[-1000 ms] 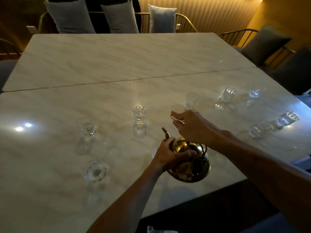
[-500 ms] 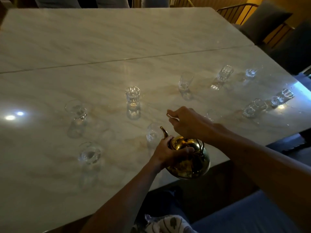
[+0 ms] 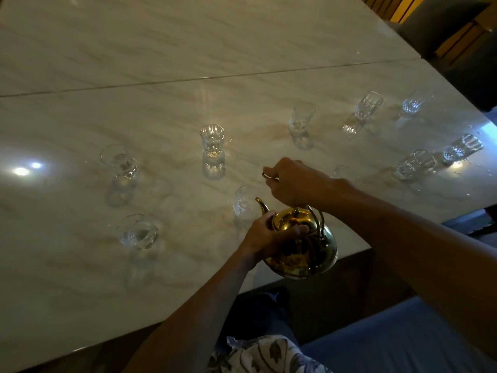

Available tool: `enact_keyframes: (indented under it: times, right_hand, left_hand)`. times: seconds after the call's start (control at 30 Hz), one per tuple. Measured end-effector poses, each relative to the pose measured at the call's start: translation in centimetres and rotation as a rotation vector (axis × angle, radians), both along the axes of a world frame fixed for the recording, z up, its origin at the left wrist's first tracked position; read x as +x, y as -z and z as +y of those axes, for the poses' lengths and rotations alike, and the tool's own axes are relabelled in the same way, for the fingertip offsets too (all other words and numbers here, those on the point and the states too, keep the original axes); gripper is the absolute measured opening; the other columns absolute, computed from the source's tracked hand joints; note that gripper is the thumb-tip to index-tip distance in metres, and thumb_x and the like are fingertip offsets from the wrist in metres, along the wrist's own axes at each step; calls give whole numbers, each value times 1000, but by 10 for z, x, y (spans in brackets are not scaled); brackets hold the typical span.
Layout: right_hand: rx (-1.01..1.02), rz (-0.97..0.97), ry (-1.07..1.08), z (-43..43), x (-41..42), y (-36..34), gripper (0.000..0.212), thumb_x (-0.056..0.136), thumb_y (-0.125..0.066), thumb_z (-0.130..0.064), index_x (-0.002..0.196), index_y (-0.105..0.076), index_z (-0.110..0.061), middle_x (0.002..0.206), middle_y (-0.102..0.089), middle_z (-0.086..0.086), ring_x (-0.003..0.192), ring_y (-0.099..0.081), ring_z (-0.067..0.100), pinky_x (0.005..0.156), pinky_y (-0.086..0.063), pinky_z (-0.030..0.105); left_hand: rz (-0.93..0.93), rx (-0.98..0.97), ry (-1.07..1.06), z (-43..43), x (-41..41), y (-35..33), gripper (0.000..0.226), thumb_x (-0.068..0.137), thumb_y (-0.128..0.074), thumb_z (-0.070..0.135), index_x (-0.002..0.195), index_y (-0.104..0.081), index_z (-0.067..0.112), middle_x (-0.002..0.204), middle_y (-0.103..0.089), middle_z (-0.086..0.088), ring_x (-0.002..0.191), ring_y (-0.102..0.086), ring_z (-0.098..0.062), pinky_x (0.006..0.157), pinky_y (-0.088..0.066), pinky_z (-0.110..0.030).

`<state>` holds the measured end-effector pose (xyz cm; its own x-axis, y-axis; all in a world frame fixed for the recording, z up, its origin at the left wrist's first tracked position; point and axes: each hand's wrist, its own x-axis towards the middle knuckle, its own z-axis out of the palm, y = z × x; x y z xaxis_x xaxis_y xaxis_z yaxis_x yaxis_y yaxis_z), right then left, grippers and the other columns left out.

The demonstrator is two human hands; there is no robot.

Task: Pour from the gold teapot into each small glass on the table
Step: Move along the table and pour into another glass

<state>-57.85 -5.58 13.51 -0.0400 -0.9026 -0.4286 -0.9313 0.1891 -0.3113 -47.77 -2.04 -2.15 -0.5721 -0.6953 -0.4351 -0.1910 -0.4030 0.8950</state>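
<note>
A shiny gold teapot [image 3: 304,251] hangs over the near edge of the marble table [image 3: 188,49], its spout pointing left and up. My left hand [image 3: 271,235] grips its body from the left side. My right hand [image 3: 293,184] is closed on the top of the teapot's handle. A small clear glass [image 3: 243,201] stands right beside the spout tip. Several more small glasses are spread across the table: one [image 3: 212,138] at the middle, two at the left [image 3: 119,162] [image 3: 138,232], and others toward the right [image 3: 301,119] [image 3: 368,106] [image 3: 414,164].
A seam runs across the table where two slabs meet. Dark cushioned chairs [image 3: 435,25] stand at the far right corner. Bright light spots [image 3: 21,170] reflect on the left of the tabletop. Patterned cloth [image 3: 269,354] and a blue seat lie below the table edge.
The camera has tilted down and closer; the teapot and both hands hold about the same pose. The glass beside the spout, hidden a second ago, shows now.
</note>
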Motion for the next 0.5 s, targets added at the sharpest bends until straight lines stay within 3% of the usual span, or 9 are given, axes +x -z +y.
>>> enact_keyframes:
  times: [0.13,0.33,0.5]
  right_hand:
    - [2,-12,-10,-1,1,-3,32,99,-47,-15,126,-61,-3,123,-64,15,108,-61,28,88,-50,33]
    - [2,34,15,-5,2,2,32,98,-47,-19,119,-62,1,115,-65,18,97,-64,29,83,-54,40]
    - [27,2,20,-10,1,1,30,99,-50,-18,121,-63,-3,104,-68,12,74,-61,16,79,-55,34]
  left_hand:
    - [-13,-2,7,-2,1,0,83,53,-83,66,123,-69,24,113,-77,1,104,-74,-13,90,-61,-30]
    - [-20,5,13,-3,1,-3,89,51,-80,68,125,-67,21,115,-75,0,106,-72,-16,93,-60,-35]
    - [-10,23,16,-2,1,-7,92,50,-81,68,128,-66,21,117,-75,-1,107,-72,-16,90,-60,-32]
